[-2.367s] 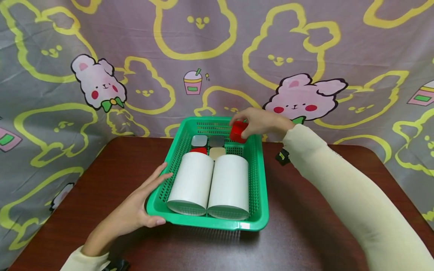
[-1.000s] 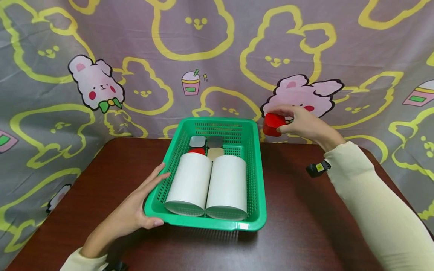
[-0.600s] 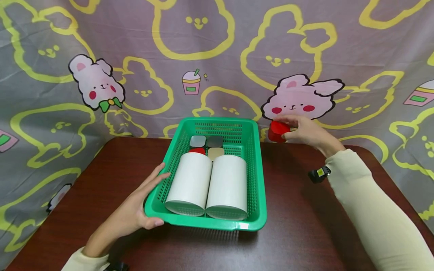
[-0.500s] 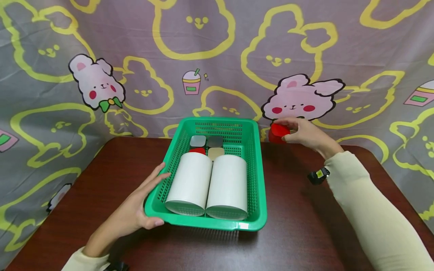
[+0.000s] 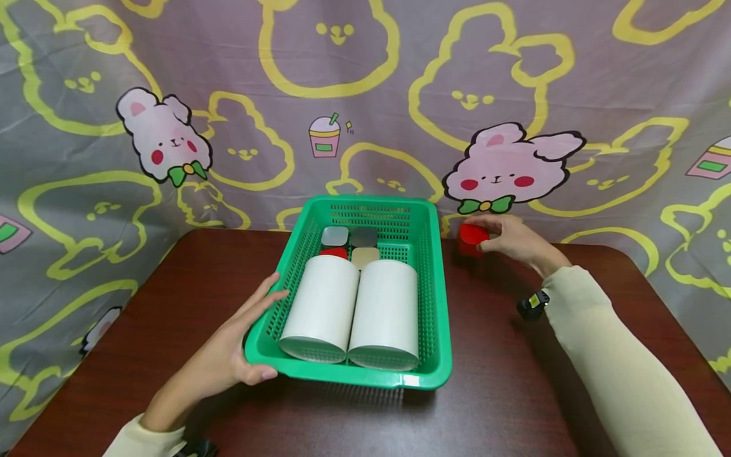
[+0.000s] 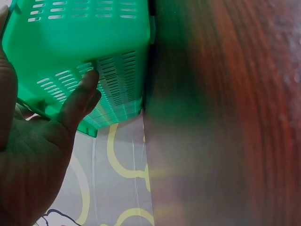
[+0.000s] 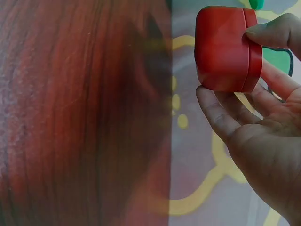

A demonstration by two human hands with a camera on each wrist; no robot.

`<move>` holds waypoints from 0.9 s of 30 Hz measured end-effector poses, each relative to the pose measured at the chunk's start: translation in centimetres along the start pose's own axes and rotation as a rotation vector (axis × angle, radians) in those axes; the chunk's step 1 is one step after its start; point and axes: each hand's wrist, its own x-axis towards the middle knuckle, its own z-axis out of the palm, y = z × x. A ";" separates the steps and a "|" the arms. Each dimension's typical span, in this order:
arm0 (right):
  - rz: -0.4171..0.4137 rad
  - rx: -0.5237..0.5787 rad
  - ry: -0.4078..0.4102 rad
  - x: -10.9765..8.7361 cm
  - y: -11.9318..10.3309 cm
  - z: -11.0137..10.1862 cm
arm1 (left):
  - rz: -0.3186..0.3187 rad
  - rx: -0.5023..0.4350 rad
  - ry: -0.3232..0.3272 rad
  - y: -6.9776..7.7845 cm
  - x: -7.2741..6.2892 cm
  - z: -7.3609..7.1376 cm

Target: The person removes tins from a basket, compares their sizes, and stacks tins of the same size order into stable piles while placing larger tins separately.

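My right hand [image 5: 511, 240] holds a small red lidded box [image 5: 473, 240] with rounded corners, low at the table's back edge, right of the basket. In the right wrist view, my thumb presses the lid side of the red box [image 7: 223, 49] and my fingers support it opposite; a gap shows between box and table. My left hand [image 5: 219, 352] rests with extended fingers against the left front corner of a green slotted basket [image 5: 442, 343]. Its fingertips touch the basket wall [image 6: 84, 33] in the left wrist view.
Inside the basket lie two white cylinders [image 5: 322, 304]. Behind them sit a grey-white lid [image 5: 335, 236], a dark lid [image 5: 363, 237], a red lid [image 5: 334, 252] and a beige lid [image 5: 365, 256]. A patterned curtain [image 5: 228, 38] hangs behind the brown table [image 5: 491, 381].
My right hand has carried the red box out of the basket's back right corner, over the rim to the right, then down towards the table. My left hand has stayed at the basket.
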 end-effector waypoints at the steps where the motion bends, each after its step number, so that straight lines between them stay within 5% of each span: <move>1: -0.002 0.009 -0.006 0.1 0.1 0.1 | -0.004 0.003 -0.001 0.0 0.0 0.0; 27: 0.003 0.017 -0.042 1.0 1.6 1.3 | -0.006 0.018 0.005 -0.1 0.0 0.0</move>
